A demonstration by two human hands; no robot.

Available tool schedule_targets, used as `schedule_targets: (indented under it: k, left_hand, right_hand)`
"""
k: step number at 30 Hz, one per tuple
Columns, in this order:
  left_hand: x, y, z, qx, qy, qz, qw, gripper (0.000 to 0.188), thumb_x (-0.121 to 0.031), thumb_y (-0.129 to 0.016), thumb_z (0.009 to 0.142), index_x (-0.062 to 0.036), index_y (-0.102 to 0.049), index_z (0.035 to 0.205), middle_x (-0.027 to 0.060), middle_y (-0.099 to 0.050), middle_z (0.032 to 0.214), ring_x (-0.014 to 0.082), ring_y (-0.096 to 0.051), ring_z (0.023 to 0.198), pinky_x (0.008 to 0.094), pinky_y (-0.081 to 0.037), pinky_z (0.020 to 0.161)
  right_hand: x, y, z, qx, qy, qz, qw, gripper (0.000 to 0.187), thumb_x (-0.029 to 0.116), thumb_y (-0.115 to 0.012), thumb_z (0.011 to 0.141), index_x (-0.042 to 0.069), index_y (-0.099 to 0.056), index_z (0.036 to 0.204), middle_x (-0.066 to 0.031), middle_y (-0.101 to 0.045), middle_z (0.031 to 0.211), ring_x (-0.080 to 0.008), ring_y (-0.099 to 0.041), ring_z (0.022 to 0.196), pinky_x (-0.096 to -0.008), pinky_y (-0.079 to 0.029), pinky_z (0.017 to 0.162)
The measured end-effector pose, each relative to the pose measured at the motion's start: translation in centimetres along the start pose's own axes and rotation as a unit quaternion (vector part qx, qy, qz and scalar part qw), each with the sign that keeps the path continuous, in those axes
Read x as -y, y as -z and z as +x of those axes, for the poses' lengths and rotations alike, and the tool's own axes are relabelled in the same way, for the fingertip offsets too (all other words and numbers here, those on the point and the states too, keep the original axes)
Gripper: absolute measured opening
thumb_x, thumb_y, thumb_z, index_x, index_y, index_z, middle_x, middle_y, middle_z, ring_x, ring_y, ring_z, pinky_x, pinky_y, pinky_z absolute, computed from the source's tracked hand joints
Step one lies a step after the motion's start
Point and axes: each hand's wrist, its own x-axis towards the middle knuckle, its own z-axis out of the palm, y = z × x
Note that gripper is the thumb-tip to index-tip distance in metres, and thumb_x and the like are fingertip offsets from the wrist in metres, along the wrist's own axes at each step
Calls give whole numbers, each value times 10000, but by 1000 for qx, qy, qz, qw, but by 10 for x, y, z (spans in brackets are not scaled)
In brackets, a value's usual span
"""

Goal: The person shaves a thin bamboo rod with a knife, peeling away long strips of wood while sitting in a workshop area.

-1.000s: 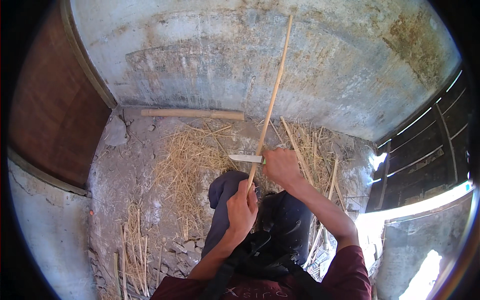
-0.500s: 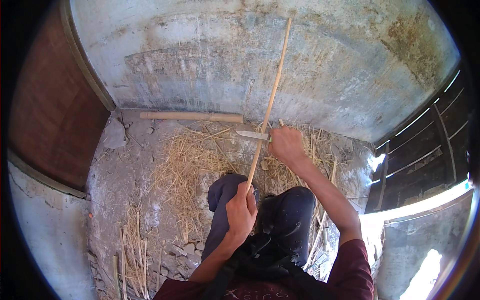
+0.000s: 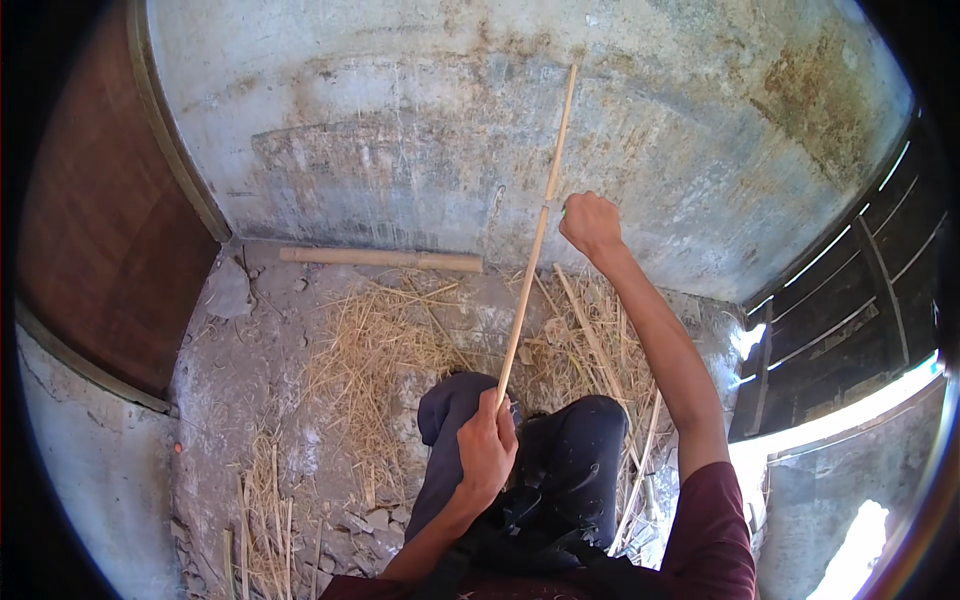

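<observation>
My left hand (image 3: 487, 445) is closed around the lower end of a long, thin bamboo strip (image 3: 527, 295) above my left knee. The strip slants up and away toward the wall, its far end free. Farther out, my right hand (image 3: 591, 224) is a fist around a knife (image 3: 549, 204); only a speck of green handle shows beside the fingers. The blade, seen nearly edge-on, crosses the strip beyond its middle and seems to touch it.
A bamboo pole (image 3: 380, 259) lies along the foot of the stained wall (image 3: 400, 150). Straw-like shavings (image 3: 375, 350) and split strips (image 3: 590, 335) cover the floor around my knees. A brown door (image 3: 105, 220) stands left, dark slats (image 3: 850, 300) right.
My right hand has moved up and away along the strip with the knife, and the blade has turned nearly edge-on. My left hand keeps its hold; the whole view has tilted slightly.
</observation>
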Motion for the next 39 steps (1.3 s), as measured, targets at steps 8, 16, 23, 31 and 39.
schedule_targets:
  k: [8,16,23,31,39]
  left_hand:
    - [2,10,-1,38,52,18,998,103,-71,-603,1035,-46,-574,1131,214,-670,762,452,-686,705,542,-515,583]
    - [1,11,-1,17,6,22,1000,92,-76,-611,1032,-45,-562,1104,221,-670,761,462,-681,709,559,-518,589]
    - [3,9,-3,37,24,25,999,123,-46,-591,1024,-3,-586,1139,229,-725,900,436,-727,811,500,-555,648]
    - [-2,18,4,40,44,21,998,113,-71,-603,1036,-23,-579,1136,235,-693,800,463,-697,736,548,-537,613]
    - [-2,19,5,44,41,16,998,88,-45,-597,1030,-2,-572,1102,233,-669,805,442,-685,705,501,-493,577]
  right_hand:
    - [7,-7,34,2,5,-14,1000,213,125,-629,828,5,-797,881,-267,-762,919,-431,-774,866,-517,-623,753]
    - [-1,-9,23,10,23,-17,1000,206,132,-624,838,15,-790,871,-268,-758,937,-429,-770,851,-519,-619,752]
    - [-14,-9,26,-2,38,-10,999,190,125,-631,821,15,-784,850,-265,-749,898,-430,-762,838,-519,-612,740]
    - [-14,-24,44,-9,77,-39,996,186,117,-628,804,15,-783,811,-260,-752,873,-414,-768,804,-507,-615,716]
    - [-5,-24,42,-27,40,-44,998,204,117,-618,823,8,-790,810,-253,-758,850,-409,-778,803,-494,-625,701]
